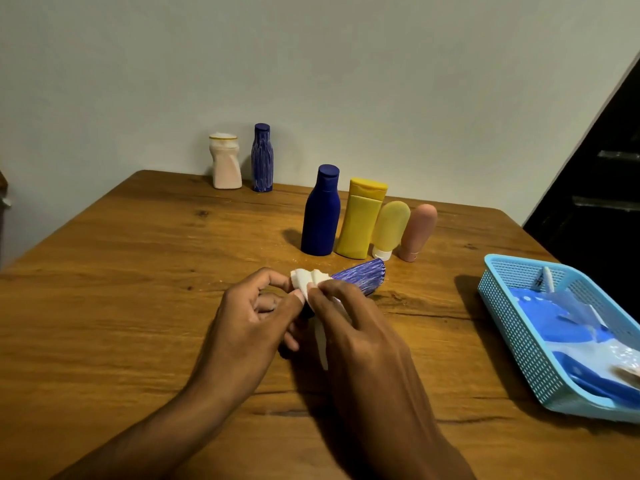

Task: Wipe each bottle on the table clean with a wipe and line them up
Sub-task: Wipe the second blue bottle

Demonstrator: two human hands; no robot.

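Together, both hands' fingers pinch white wipe (306,282) over streaked blue bottle (360,277), left hand (249,317), right hand (360,327).

The brown wooden table (138,271) holds two bottles (242,161) near its far edge, four more bottles (360,220) standing in a row in the middle, and a blue basket (512,327) at its right edge.

I can't read any text, brand, number or sign from here. The bottles standing on the desk (138,271) show plain coloured sides, and the packet in the blue basket (512,327) shows only blue and white shapes, no legible lettering.
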